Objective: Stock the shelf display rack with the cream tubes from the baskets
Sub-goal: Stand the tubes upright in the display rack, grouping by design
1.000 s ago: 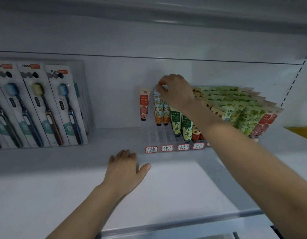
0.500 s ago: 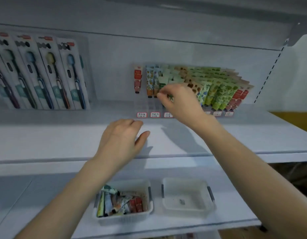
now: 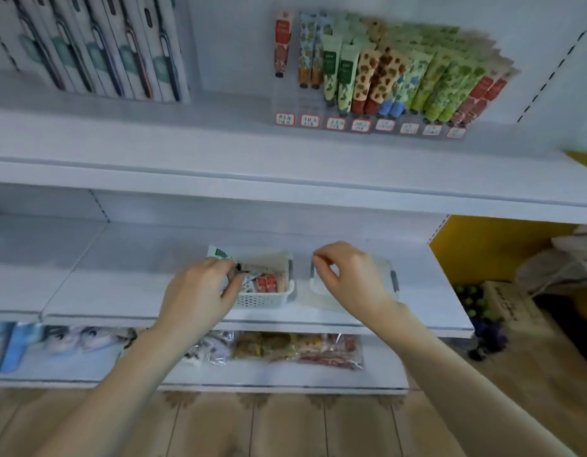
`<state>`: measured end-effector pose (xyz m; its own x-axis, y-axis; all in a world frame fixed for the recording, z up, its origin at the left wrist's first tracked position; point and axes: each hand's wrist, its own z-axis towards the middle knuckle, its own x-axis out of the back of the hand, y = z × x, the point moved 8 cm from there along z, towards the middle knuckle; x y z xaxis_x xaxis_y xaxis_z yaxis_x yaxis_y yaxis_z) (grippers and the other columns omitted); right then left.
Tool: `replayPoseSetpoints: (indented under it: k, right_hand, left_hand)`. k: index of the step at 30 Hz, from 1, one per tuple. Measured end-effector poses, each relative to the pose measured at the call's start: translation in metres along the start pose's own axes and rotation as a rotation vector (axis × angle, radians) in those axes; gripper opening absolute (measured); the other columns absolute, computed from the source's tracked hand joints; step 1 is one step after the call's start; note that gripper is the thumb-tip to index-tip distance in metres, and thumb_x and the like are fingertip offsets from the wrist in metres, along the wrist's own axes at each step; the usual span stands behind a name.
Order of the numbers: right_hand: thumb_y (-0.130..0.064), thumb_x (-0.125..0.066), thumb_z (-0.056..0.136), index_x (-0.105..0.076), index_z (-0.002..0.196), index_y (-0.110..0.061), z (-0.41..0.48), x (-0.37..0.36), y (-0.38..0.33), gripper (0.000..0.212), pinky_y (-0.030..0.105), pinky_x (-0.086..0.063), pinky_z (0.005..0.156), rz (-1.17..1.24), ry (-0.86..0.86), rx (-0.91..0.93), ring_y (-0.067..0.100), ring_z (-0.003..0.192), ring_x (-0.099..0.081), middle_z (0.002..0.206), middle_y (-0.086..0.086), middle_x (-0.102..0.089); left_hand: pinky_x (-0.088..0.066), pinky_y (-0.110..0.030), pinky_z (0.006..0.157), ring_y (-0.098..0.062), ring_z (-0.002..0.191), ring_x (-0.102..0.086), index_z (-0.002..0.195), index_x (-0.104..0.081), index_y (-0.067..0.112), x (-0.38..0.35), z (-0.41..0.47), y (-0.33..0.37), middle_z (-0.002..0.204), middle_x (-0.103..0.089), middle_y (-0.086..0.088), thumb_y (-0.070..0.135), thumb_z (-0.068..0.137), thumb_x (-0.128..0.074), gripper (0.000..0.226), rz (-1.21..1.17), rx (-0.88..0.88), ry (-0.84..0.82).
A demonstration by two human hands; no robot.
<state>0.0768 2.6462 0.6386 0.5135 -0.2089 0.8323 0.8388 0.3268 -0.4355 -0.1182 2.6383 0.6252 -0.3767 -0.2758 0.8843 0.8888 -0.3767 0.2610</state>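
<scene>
- The display rack stands on the upper shelf, its front edge lined with small red-bordered price labels; the writing on them is too blurred to read
- Cream tubes stand cap-down in the rack: one red tube alone at the left end, orange-blue floral ones next, then green, giraffe-spotted, blue-flowered, leafy green and red; print on the tubes cannot be made out
- The front slots behind the two leftmost labels look unfilled
- Boxed toothbrushes lean at the far left of the same shelf; their brand name is out of view
- On the middle shelf two white baskets sit side by side, just apart
- The left basket holds loose tubes, red ones showing; the left hand reaches into it, fingers closed on a green-and-white tube that sticks up past the rim
- The right hand hovers over the right basket, thumb and forefinger pinched narrow, holding nothing visible
- Bare shelf lies left of the baskets and right of them to the shelf end
- Bagged goods lie on the bottom shelf
</scene>
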Motion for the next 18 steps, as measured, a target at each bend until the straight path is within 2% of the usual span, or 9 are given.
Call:
replayPoseSetpoints:
  k: [2,4,7,10,12,15,16,18]
  right_hand:
    - [-0.018,-0.049,0.095,-0.066,0.092,-0.004,-0.007,-0.033,0.018,0.023,0.044,-0.05,0.072,-0.006,-0.136,-0.081,0.029,0.083,-0.061,0.091,0.011,-0.065]
    - [-0.017,-0.046,0.096,-0.065,0.093,-0.001,-0.009,-0.062,0.029,0.025,0.044,-0.049,0.074,-0.002,-0.234,-0.137,0.029,0.082,-0.059,0.09,0.013,-0.064]
    - [-0.017,-0.043,0.096,-0.062,0.094,0.001,-0.006,-0.099,0.041,0.027,0.036,-0.047,0.07,0.03,-0.326,-0.241,0.03,0.08,-0.058,0.088,0.016,-0.064]
    - [-0.019,-0.042,0.097,-0.064,0.096,-0.002,0.011,-0.135,0.054,0.028,0.031,-0.041,0.065,0.043,-0.389,-0.357,0.028,0.078,-0.059,0.086,0.013,-0.066]
    - [-0.019,-0.044,0.096,-0.064,0.095,-0.001,0.025,-0.164,0.066,0.028,0.032,-0.046,0.071,0.063,-0.418,-0.424,0.029,0.077,-0.058,0.082,0.013,-0.065]
    - [-0.019,-0.044,0.095,-0.059,0.078,-0.004,0.04,-0.21,0.086,0.027,0.037,-0.044,0.088,0.07,-0.475,-0.512,0.028,0.074,-0.055,0.069,0.009,-0.056]
    - [-0.017,-0.043,0.095,-0.056,0.073,-0.006,0.043,-0.226,0.092,0.028,0.037,-0.044,0.087,0.063,-0.505,-0.543,0.028,0.075,-0.055,0.068,0.008,-0.055]
    - [-0.012,-0.041,0.095,-0.044,0.063,-0.009,0.049,-0.252,0.106,0.033,0.029,-0.044,0.064,0.06,-0.529,-0.592,0.024,0.067,-0.05,0.066,0.005,-0.047]
  left_hand:
    - [-0.05,-0.035,0.053,-0.033,0.072,-0.066,0.092,-0.071,0.005,-0.024,-0.01,-0.019,0.081,-0.069,-0.012,0.031,0.089,-0.056,0.03,-0.009,0.082,-0.099]
    - [-0.05,-0.036,0.069,-0.031,0.092,-0.063,0.111,-0.065,0.007,-0.052,-0.017,-0.039,0.101,-0.067,-0.011,0.029,0.093,-0.054,0.031,0.013,0.176,-0.225]
    - [-0.046,-0.032,0.076,-0.025,0.101,-0.059,0.121,-0.058,0.01,-0.087,-0.023,-0.064,0.112,-0.062,-0.008,0.032,0.096,-0.046,0.035,0.069,0.233,-0.358]
    - [-0.047,-0.033,0.078,-0.026,0.1,-0.059,0.12,-0.056,0.008,-0.12,-0.018,-0.092,0.111,-0.061,-0.01,0.032,0.096,-0.046,0.035,0.083,0.251,-0.433]
    - [-0.046,-0.033,0.074,-0.027,0.096,-0.059,0.115,-0.057,0.006,-0.141,-0.01,-0.108,0.104,-0.06,-0.011,0.03,0.096,-0.047,0.032,0.084,0.232,-0.447]
    - [-0.042,-0.033,0.065,-0.031,0.092,-0.06,0.102,-0.057,0.003,-0.176,0.009,-0.126,0.099,-0.061,-0.015,0.026,0.094,-0.05,0.026,0.044,0.204,-0.443]
    - [-0.041,-0.033,0.062,-0.033,0.093,-0.06,0.096,-0.056,0.003,-0.189,0.016,-0.131,0.097,-0.062,-0.018,0.025,0.094,-0.051,0.022,0.022,0.207,-0.443]
    - [-0.041,-0.036,0.064,-0.034,0.094,-0.06,0.09,-0.053,0.004,-0.218,0.031,-0.139,0.094,-0.062,-0.02,0.024,0.094,-0.052,0.021,-0.022,0.223,-0.47]
